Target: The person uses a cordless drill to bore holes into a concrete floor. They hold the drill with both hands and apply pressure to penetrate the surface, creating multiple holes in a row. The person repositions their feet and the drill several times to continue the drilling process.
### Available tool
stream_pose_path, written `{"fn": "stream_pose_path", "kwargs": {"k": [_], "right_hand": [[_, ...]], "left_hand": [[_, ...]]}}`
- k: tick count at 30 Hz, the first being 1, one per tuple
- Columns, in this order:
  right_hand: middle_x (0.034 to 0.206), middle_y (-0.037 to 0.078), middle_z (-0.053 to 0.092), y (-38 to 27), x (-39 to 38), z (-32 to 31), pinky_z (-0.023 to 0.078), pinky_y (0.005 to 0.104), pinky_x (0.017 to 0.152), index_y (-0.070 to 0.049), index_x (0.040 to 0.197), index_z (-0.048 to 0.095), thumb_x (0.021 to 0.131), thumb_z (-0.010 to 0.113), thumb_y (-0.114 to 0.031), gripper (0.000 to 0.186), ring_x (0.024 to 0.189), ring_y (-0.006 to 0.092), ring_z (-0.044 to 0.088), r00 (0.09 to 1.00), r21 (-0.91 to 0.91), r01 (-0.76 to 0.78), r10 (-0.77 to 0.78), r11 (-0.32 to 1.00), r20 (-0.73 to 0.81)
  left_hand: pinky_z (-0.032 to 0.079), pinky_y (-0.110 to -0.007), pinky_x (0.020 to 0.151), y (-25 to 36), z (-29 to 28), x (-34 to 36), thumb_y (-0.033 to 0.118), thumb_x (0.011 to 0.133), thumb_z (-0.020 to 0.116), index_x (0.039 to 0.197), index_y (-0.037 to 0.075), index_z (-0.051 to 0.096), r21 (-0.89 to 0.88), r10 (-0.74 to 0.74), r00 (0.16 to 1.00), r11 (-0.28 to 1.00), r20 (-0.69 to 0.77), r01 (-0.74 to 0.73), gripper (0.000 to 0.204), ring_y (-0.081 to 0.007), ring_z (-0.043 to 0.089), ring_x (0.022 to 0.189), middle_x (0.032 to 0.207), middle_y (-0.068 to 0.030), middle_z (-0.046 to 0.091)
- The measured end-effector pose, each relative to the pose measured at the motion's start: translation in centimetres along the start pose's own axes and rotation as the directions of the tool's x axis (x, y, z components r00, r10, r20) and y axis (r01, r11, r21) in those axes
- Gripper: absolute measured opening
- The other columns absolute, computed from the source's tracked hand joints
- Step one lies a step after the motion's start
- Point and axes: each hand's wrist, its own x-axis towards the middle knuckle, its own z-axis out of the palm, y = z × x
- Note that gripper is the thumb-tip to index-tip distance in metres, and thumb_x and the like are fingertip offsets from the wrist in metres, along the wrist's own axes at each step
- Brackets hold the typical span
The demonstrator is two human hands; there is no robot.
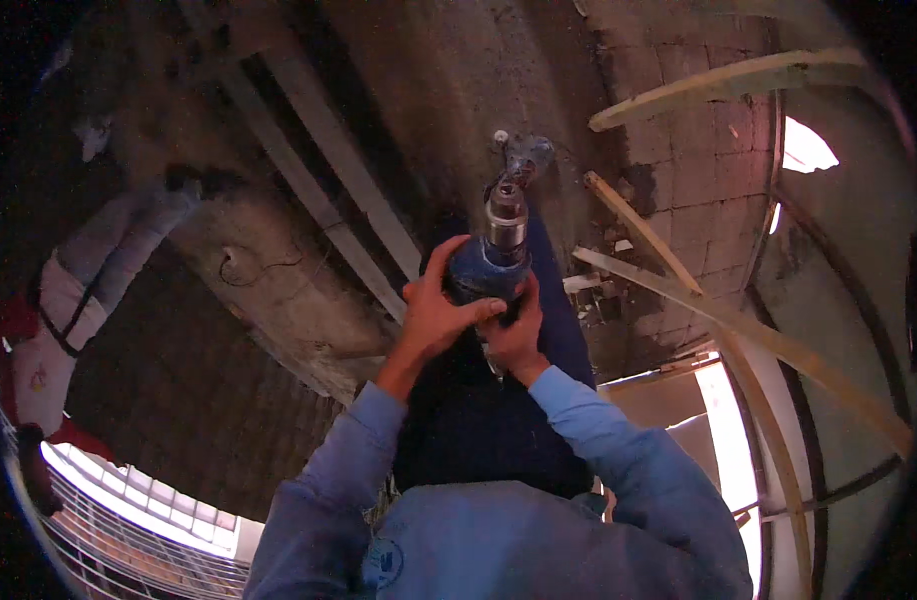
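Note:
A dark blue power drill (484, 270) with a silver chuck (507, 218) is held up in both of my hands, above my dark-trousered leg (556, 350). My left hand (444, 315) grips the left side of the drill body, its thumb across the tool. My right hand (514, 335) wraps round the right side and lower part of the tool, with some fingers hidden behind it. Beyond the chuck a dusty shoe (528, 158) rests on the grimy concrete floor.
Another person (69, 310) in pale clothes is at the left. Long pale strips (309, 150) lie on the floor ahead. Several wooden battens (739, 330) cross the right side beside a block surface (699, 170). A metal grille (129, 530) stands at lower left.

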Motion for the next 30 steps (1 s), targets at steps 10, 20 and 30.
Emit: {"fn": "stream_pose_path", "kwargs": {"k": [10,20,30], "right_hand": [[0.113,0.029,0.069,4.8,4.2,2.3,0.054,0.0452,0.088,0.003,0.129,0.055,0.091,0.074,-0.041,0.061,0.107,0.0414,0.069,0.905,-0.114,-0.426,0.421,0.898,-0.064],[0.106,0.023,0.072,15.9,12.1,2.6,0.05,0.0409,0.084,0.005,0.113,0.066,0.093,0.066,-0.056,0.064,0.1,0.0307,0.069,0.77,-0.203,-0.628,0.638,0.752,-0.021],[0.105,0.013,0.07,16.7,21.8,2.0,0.049,0.0379,0.082,0.003,0.119,0.066,0.09,0.062,-0.068,0.077,0.092,0.0215,0.065,0.571,0.016,-0.818,0.81,0.574,0.13]], "left_hand": [[0.05,-0.042,0.102,-7.6,0.4,5.0,0.056,0.084,0.077,0.15,0.003,0.044,0.131,-0.35,0.937,0.929,0.004,0.346,0.091,-0.0341,0.064,0.121,0.132,-0.0229,0.064],[0.046,-0.043,0.106,-12.4,2.9,16.1,0.072,0.078,0.069,0.147,-0.003,0.045,0.378,-0.447,0.893,0.836,0.053,0.397,0.105,-0.0403,0.06,0.126,0.134,-0.0302,0.061],[0.053,-0.049,0.095,-9.7,1.6,19.7,0.067,0.074,0.076,0.146,0.005,0.044,0.879,-0.361,0.906,0.476,0.221,-0.025,0.101,-0.0411,0.066,0.114,0.125,-0.0243,0.066]]}}
